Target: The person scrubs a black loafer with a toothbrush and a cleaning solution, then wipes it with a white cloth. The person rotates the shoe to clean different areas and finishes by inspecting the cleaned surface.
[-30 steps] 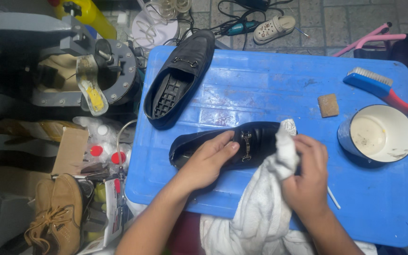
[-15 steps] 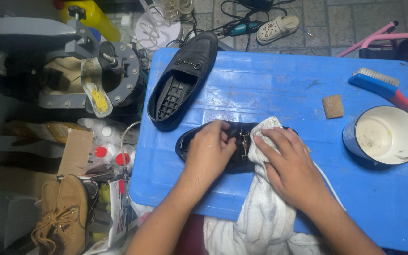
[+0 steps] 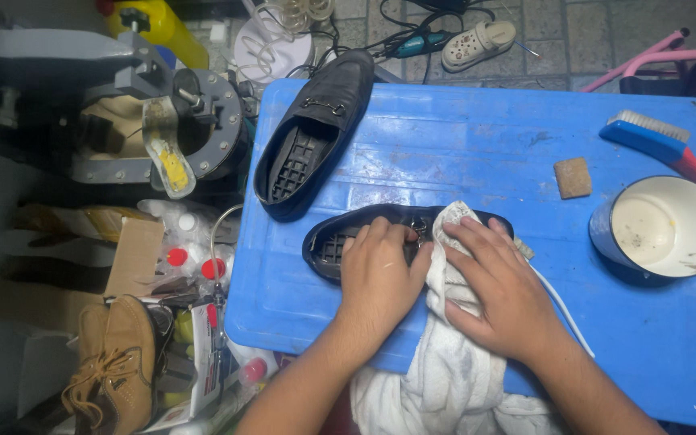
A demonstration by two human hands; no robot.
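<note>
A black loafer with a metal buckle lies on its side on the blue plastic table. My left hand grips the shoe's middle and covers most of the upper. My right hand presses a white cloth against the shoe's toe end, just right of the buckle. The cloth hangs down over the table's near edge. A second black loafer lies on its side at the table's back left, sole showing.
A white-and-blue bowl, a blue brush with a red handle and a small brown block sit on the right. Left of the table stand a grey shoe-press machine, small bottles and tan boots.
My right hand moved left with the cloth, from the raised toe end down onto the shoe near the buckle. The shoe has rolled so its sole faces more toward me.
</note>
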